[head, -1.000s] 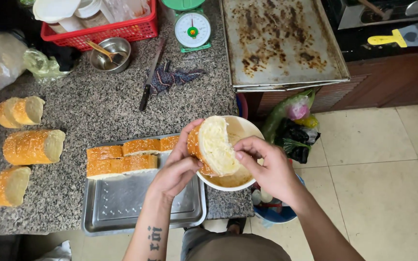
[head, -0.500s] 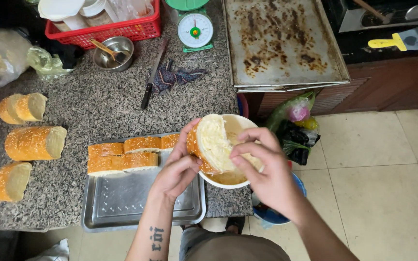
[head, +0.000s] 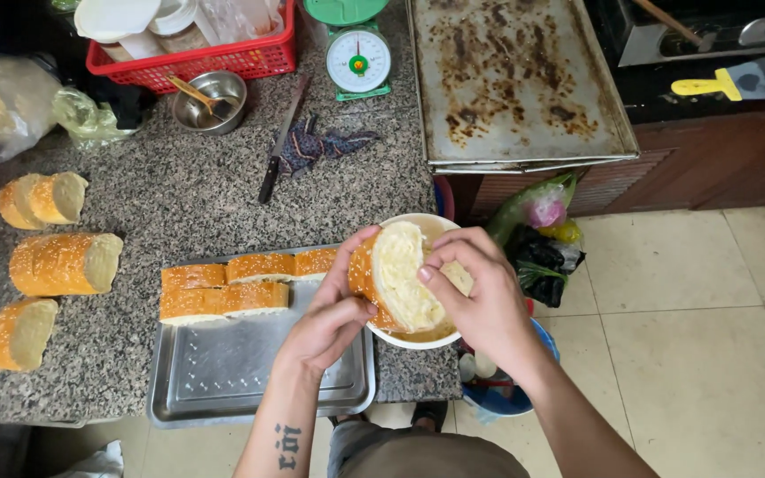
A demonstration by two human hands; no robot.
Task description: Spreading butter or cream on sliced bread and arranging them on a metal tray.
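Left hand (head: pixel 329 320) closed on a split bread piece (head: pixel 393 276), fingers wrapped round the crust side, cut face turned up and right. Right hand (head: pixel 480 296) gripping the same piece from the right, fingertips (head: pixel 424 273) pressing on the pale crumb. Bread held tilted, right over a white bowl (head: pixel 436 336) with yellowish liquid inside; whether the bread touches the liquid, cannot tell. Bowl sitting at the near right edge of the granite counter (head: pixel 179 199), just right of a steel tray (head: pixel 223 372). Four sesame-crusted bread slices (head: pixel 232 285) lined up along the tray's far edge, touching each other. Three larger loaf chunks (head: pixel 55 263) at the left of the counter, well apart from the tray. Knife (head: pixel 281 142) and crumpled patterned cloth (head: pixel 316 146) lying farther back, green kitchen scale (head: pixel 356 53) beyond them. Red basket (head: pixel 197 57) and small steel bowl (head: pixel 210 97) far left. Scorched griddle plate (head: pixel 515 80) far right.
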